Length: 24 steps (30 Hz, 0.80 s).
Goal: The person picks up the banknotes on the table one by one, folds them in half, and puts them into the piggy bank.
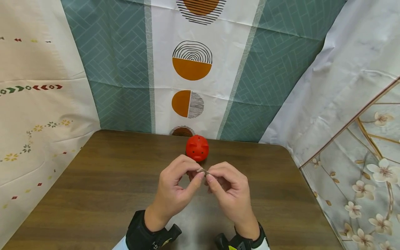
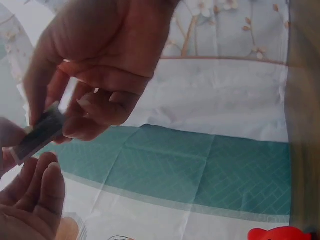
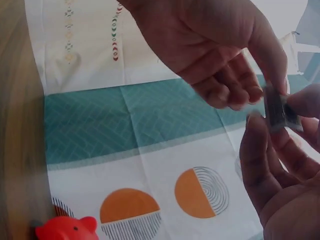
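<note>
Both hands meet over the table, pinching a small, flat, folded piece of paper (image 1: 204, 171) between thumbs and fingertips. My left hand (image 1: 175, 189) grips its left end, and my right hand (image 1: 230, 191) has the other end. Seen from the left wrist, the folded paper (image 2: 40, 132) is a dark narrow rectangle with paler edges. In the right wrist view the folded paper (image 3: 275, 110) shows a crease along its length. Just beyond the fingers stands a red pig-shaped piggy bank (image 1: 197, 148) with a slot on top, touched by neither hand.
The brown wooden table (image 1: 109, 180) runs back to a green and white patterned cloth (image 1: 125, 69). Pale cloth with small motifs (image 1: 40, 139) hangs on the left, and a white flowered cloth (image 1: 359, 139) on the right. Each wrist wears a black strap with a camera.
</note>
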{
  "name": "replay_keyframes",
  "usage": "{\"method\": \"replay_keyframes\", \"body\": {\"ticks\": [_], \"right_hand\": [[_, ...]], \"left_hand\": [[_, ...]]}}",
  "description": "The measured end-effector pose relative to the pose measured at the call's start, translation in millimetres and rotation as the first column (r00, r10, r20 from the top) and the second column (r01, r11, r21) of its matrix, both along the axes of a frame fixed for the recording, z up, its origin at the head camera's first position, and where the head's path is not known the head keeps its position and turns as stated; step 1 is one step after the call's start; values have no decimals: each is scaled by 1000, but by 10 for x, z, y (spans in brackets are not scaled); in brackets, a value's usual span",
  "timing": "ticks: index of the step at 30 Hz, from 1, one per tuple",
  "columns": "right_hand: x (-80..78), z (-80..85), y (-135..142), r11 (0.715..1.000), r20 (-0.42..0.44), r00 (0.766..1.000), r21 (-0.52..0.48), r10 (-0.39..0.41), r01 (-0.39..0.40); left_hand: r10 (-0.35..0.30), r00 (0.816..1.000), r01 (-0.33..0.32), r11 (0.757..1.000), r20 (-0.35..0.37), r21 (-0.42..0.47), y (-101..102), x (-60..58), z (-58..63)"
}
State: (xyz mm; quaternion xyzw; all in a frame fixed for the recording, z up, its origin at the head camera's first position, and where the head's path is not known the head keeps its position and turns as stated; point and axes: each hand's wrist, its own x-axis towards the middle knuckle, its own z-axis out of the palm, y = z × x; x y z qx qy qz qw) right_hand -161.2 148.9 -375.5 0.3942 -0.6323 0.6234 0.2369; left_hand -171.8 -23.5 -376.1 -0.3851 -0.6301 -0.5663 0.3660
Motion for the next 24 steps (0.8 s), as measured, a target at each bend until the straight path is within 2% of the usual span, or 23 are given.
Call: {"method": "replay_keyframes", "body": {"ticks": [4,8,14,24], "right_hand": [[12,8,8,998,44,998,-40,52,-51],[25,14,9,995,36,996,-59,84,-82],[42,19,3,994,45,996,-72,82,-79],[46,15,-24,995,11,996,-58,84,-83]], "left_hand": [[-70,996,71,997,59,-19,-6,8,-12],[-108,989,112,993,102,-34,-12,25,-9],[-179,979,183,983,93,-31,-11,30,-2],[-155,987,155,988,38,-19,-13,26,6]]}}
